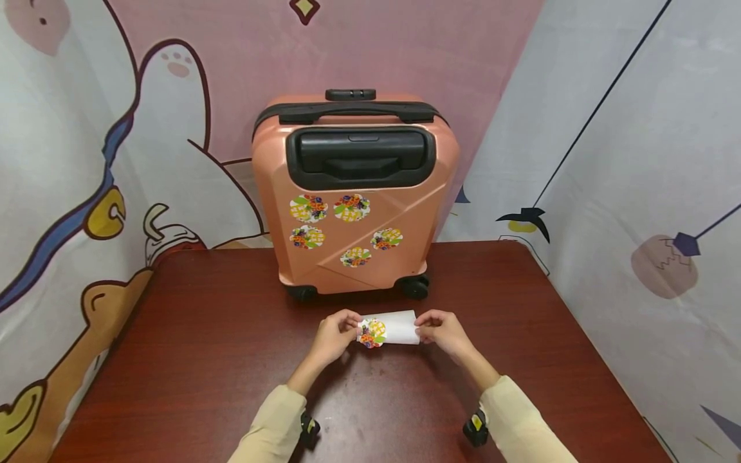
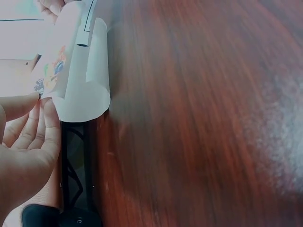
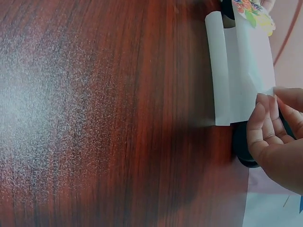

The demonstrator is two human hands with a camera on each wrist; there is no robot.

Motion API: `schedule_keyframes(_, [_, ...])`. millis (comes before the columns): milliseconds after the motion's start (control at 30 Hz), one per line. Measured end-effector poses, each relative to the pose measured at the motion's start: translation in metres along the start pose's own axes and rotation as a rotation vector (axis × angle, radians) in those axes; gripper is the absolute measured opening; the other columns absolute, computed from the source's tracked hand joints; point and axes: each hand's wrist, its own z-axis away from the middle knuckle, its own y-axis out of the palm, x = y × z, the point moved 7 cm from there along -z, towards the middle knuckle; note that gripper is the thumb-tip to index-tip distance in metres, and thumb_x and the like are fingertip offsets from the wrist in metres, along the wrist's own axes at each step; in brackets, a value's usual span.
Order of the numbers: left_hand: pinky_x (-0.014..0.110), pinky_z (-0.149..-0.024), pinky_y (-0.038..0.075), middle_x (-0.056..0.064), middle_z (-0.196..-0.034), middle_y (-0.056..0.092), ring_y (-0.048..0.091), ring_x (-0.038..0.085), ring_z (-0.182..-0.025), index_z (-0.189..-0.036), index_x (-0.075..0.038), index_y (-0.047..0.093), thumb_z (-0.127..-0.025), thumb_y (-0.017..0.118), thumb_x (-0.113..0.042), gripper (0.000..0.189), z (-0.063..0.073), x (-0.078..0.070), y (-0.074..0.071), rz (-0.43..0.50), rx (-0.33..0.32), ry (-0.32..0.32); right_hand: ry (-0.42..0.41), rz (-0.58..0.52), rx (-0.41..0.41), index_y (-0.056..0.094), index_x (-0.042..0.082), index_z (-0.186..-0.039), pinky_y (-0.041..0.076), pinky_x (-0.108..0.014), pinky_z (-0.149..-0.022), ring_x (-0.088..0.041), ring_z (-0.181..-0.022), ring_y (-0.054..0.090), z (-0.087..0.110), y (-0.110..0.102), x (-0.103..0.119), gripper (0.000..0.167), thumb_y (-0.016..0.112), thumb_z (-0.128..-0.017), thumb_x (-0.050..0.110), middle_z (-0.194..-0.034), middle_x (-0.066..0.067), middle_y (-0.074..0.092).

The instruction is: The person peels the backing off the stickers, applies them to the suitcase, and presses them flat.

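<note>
Between my two hands, above the table, is a white sheet of sticker paper (image 1: 401, 326), curled along its length. A round fruit-print sticker (image 1: 372, 332) lies at its left end, its lower edge sticking out past the paper. My left hand (image 1: 337, 335) pinches that left end beside the sticker, thumb against fingertips. My right hand (image 1: 444, 333) pinches the right end of the sheet. In the right wrist view the paper (image 3: 218, 71) hangs in a rolled fold below the fingers. Behind stands a pink suitcase (image 1: 370, 225) with several similar round stickers on its front.
The suitcase stands upright on its black wheels (image 1: 413, 286) at the back of the dark red wooden table (image 1: 191, 360). Its black handle recess (image 1: 361, 157) faces me. Cartoon-printed cloth (image 1: 608, 161) hangs behind and at both sides.
</note>
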Motion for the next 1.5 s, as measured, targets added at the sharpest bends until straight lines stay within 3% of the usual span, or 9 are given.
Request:
schedule_keyframes(167, [0.023, -0.062, 0.048, 0.008, -0.078, 0.064, 0.060, 0.017, -0.070, -0.088, 0.000, 0.064, -0.076, 0.067, 0.005, 0.013, 0.000, -0.001, 0.000, 0.004, -0.001, 0.001, -0.003, 0.017, -0.021, 0.060, -0.015, -0.091, 0.052, -0.040, -0.060, -0.020, -0.057, 0.056, -0.004, -0.003, -0.009, 0.016, 0.065, -0.078, -0.006, -0.069, -0.013, 0.060])
schedule_keyframes(300, [0.023, -0.061, 0.048, 0.009, -0.077, 0.063, 0.059, 0.017, -0.068, -0.087, 0.000, 0.064, -0.077, 0.067, 0.005, 0.012, 0.001, -0.002, 0.001, 0.014, 0.004, -0.007, -0.011, 0.032, -0.046, 0.061, -0.014, -0.090, 0.051, -0.043, -0.061, -0.024, -0.057, 0.056, -0.005, -0.006, -0.006, 0.016, 0.065, -0.076, -0.007, -0.067, -0.011, 0.060])
schedule_keyframes(500, [0.023, -0.059, 0.048, 0.008, -0.076, 0.063, 0.058, 0.016, -0.066, -0.087, -0.001, 0.064, -0.077, 0.066, 0.005, 0.011, 0.002, -0.004, 0.002, 0.027, 0.010, -0.023, -0.001, 0.066, -0.080, 0.062, -0.012, -0.088, 0.050, -0.037, -0.057, -0.024, -0.057, 0.054, -0.008, -0.009, 0.002, 0.014, 0.065, -0.076, -0.006, -0.066, -0.007, 0.058])
schedule_keyframes(833, [0.023, -0.058, 0.048, 0.008, -0.075, 0.063, 0.058, 0.014, -0.064, -0.086, 0.000, 0.064, -0.077, 0.066, 0.005, 0.010, 0.004, -0.011, 0.009, 0.034, 0.030, -0.006, -0.058, 0.060, 0.033, 0.059, -0.017, -0.091, 0.047, -0.032, -0.056, -0.021, -0.060, 0.052, 0.000, 0.021, 0.038, 0.016, 0.062, -0.078, -0.010, -0.074, -0.019, 0.059])
schedule_keyframes(1000, [0.024, -0.061, 0.048, 0.009, -0.075, 0.063, 0.059, 0.017, -0.067, -0.085, 0.001, 0.064, -0.076, 0.067, 0.006, 0.010, 0.004, -0.014, 0.012, 0.029, 0.032, 0.026, -0.101, 0.109, 0.076, 0.059, -0.017, -0.091, 0.045, -0.029, -0.054, -0.018, -0.059, 0.049, 0.006, 0.037, 0.053, 0.014, 0.060, -0.078, -0.010, -0.070, -0.018, 0.058])
schedule_keyframes(1300, [0.024, -0.062, 0.048, 0.009, -0.075, 0.064, 0.059, 0.019, -0.069, -0.085, 0.001, 0.064, -0.077, 0.067, 0.006, 0.010, 0.003, -0.017, 0.015, 0.036, 0.039, 0.039, -0.168, 0.152, 0.121, 0.060, -0.016, -0.085, 0.042, -0.025, -0.049, -0.014, -0.054, 0.047, 0.005, 0.051, 0.056, 0.009, 0.061, -0.077, -0.012, -0.070, -0.022, 0.057])
schedule_keyframes(1500, [0.023, -0.063, 0.048, 0.008, -0.076, 0.064, 0.060, 0.019, -0.069, -0.085, 0.000, 0.064, -0.077, 0.067, 0.006, 0.010, 0.004, -0.016, 0.017, 0.021, 0.042, 0.044, -0.180, 0.152, 0.134, 0.061, -0.014, -0.082, 0.042, -0.027, -0.048, -0.013, -0.053, 0.046, -0.002, 0.053, 0.042, 0.006, 0.062, -0.077, -0.011, -0.068, -0.018, 0.058])
